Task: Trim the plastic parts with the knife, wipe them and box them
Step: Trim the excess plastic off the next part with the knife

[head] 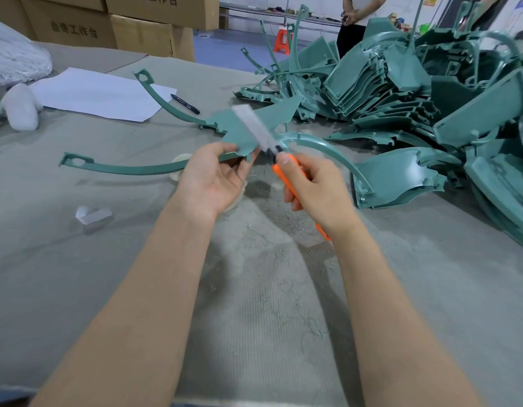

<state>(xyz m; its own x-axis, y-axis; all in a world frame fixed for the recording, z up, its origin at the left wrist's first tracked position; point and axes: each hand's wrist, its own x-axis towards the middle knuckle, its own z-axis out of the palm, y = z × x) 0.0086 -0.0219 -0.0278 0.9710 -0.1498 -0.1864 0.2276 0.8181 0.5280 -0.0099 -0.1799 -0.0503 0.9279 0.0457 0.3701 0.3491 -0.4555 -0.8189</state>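
A teal plastic part (242,126) with a flat panel and long curved arms is held above the grey table. My left hand (211,179) pinches the panel's lower edge, palm up. My right hand (311,186) grips an orange utility knife (286,177); its blurred blade (254,127) points up and left across the panel. A large pile of teal parts (416,92) lies at the right, and another teal part (398,177) lies just right of my right hand.
A grey cloth covers the table (78,259), strewn with thin teal shavings (283,304). A white sheet (101,95) and a black pen (185,103) lie at the back left. Cardboard boxes (136,33) stand behind. A person (354,22) stands beyond the pile.
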